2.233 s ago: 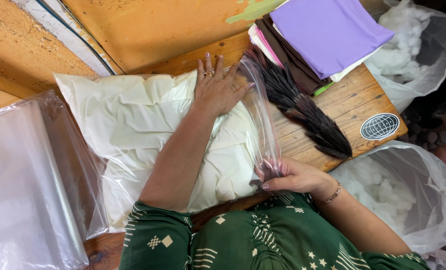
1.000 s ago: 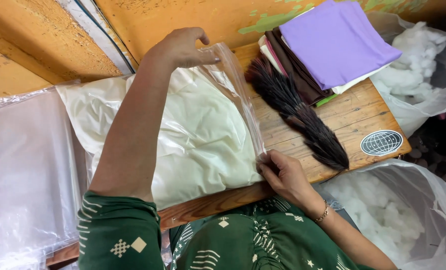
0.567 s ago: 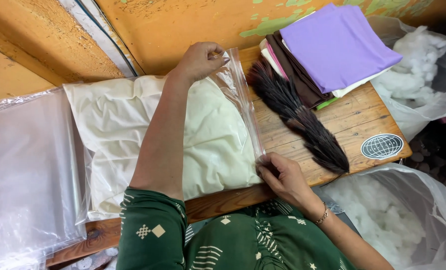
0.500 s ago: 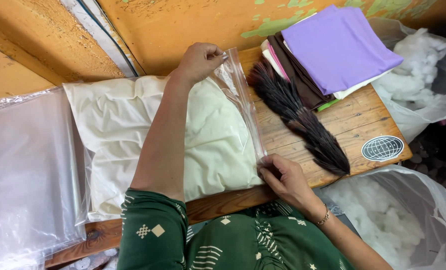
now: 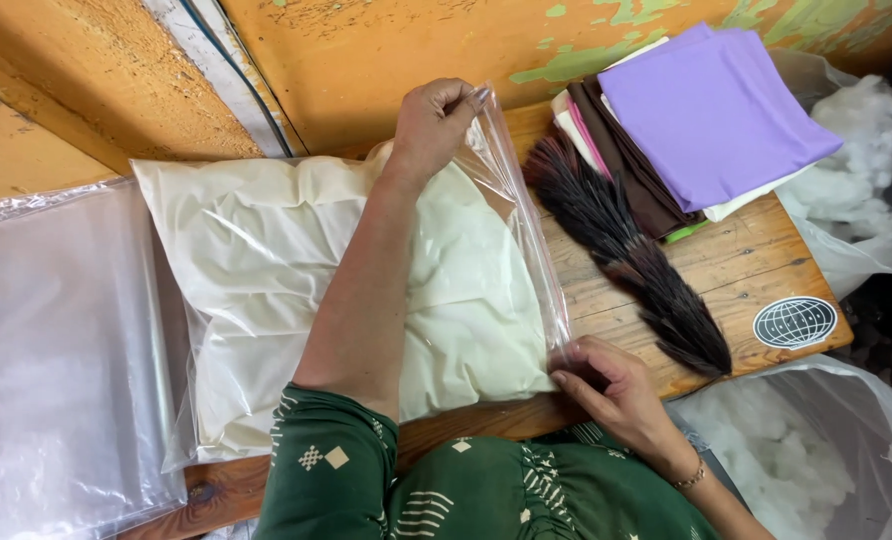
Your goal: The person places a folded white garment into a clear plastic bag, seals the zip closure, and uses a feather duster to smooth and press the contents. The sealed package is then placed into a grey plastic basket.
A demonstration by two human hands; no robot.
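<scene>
Wooden table (image 5: 756, 265) under an orange wall carries a cream pillow (image 5: 266, 290) in a clear bag (image 5: 526, 230). Left hand (image 5: 431, 125) pinches the bag mouth's far corner, right hand (image 5: 606, 385) pinches its near corner; the mouth runs straight between both hands.

Cream pillow (image 5: 266, 290) inside clear plastic bag (image 5: 526, 230) on wooden table (image 5: 756, 250). Left hand (image 5: 436, 125) pinching bag's far corner, right hand (image 5: 606, 385) pinching near corner. Dark brush (image 5: 636, 265) beside bag, folded fabric stack (image 5: 706, 120) behind.
</scene>
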